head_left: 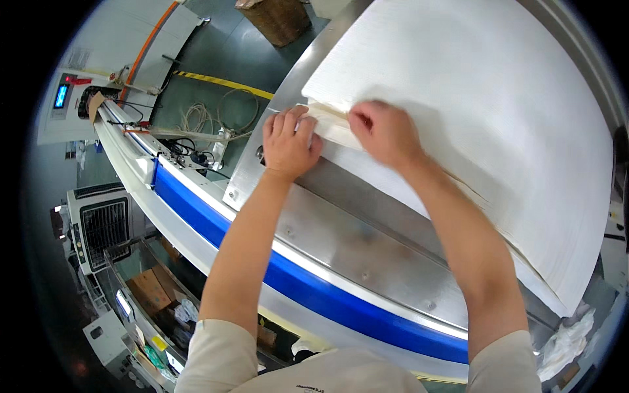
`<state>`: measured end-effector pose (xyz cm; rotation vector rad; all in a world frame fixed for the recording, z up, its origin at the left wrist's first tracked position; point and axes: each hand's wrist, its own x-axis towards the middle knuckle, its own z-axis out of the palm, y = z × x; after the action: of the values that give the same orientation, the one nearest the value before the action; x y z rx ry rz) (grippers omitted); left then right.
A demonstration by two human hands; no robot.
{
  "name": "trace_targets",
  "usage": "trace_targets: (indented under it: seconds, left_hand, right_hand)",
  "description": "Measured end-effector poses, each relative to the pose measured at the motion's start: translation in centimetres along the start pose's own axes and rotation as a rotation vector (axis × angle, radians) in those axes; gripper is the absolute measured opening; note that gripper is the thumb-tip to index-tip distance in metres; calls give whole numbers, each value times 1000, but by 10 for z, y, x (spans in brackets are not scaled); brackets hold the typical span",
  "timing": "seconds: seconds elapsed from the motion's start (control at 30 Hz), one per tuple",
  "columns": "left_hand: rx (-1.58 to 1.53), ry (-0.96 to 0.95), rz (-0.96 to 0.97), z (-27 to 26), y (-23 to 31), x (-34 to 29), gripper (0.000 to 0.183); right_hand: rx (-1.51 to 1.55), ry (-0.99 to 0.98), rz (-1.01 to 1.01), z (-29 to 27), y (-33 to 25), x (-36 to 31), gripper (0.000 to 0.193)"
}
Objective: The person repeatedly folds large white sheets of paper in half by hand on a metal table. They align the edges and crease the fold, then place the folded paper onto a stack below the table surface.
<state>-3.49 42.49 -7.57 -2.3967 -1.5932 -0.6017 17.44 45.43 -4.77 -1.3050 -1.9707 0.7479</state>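
Observation:
A large stack of white sheets (472,85) lies on a metal table (357,239), its near edge lifted into a folded, cream-tinted strip (337,128). At the left end of that strip, my left hand (288,141) has its fingers bent over the corner of the sheets, the thumb on the side toward my right hand. My right hand (386,134) is curled closed at the strip's other side, resting against the stack. What its fingertips pinch is hidden. Both bare forearms reach in from the lower edge.
A long blue band (288,281) runs along the machine's near side. A control panel with a lit screen (61,96) stands far left. Coiled cables (196,118) and a brown round container (275,19) are on the floor beyond. A white plastic bag (567,347) lies at lower right.

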Motion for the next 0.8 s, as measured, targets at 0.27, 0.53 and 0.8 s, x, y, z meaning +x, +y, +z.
trace_targets:
  seconds: [0.27, 0.53, 0.8]
  left_hand:
    - [206, -602, 243, -44, -18, 35, 55]
    - [762, -969, 292, 10, 6, 67, 36]
    - [486, -724, 121, 37, -71, 40, 19]
  right_hand:
    - [-693, 162, 489, -145, 69, -241, 35]
    - [-858, 171, 984, -380, 185, -483, 60]
    - [-1047, -62, 1338, -518, 258, -610, 60]
